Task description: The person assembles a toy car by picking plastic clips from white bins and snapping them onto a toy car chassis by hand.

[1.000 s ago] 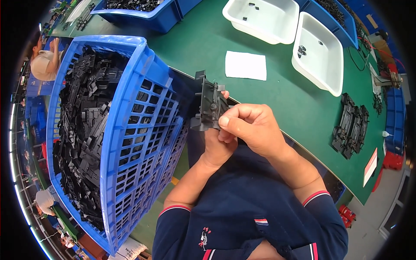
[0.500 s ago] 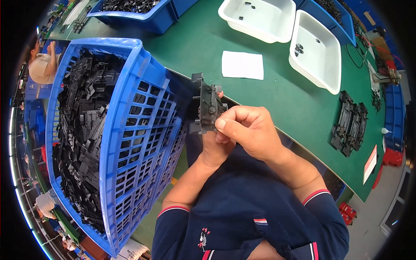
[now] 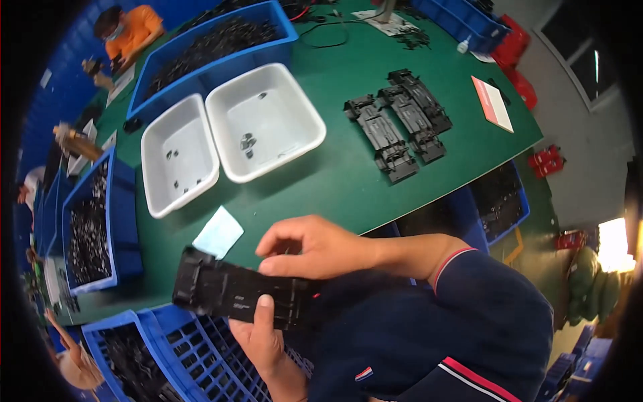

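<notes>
My left hand [image 3: 262,345] grips a long black plastic chassis [image 3: 234,291] from below, thumb pressed on its flat face. The part lies tilted over the table's near edge, with small pale markings on that face. Just above its upper edge is my right hand [image 3: 315,248], fingers curled and a gap between thumb and forefinger; nothing shows between them. The thumb tip comes close to the part; whether it touches I cannot tell. Several similar black chassis [image 3: 385,137] lie side by side on the green table [image 3: 321,194].
Two white tubs [image 3: 281,164] with a few small black pieces stand beyond my hands. Blue bins [image 3: 194,84] of black parts are behind and left. A white cloth [image 3: 220,231] lies near the part, and a blue crate [image 3: 161,321] stands lower left. Another person [image 3: 134,33] sits far left.
My view has swung right, toward the table. The chassis has gone from upright to lying with its flat face showing. My right hand has come off its side to above its edge.
</notes>
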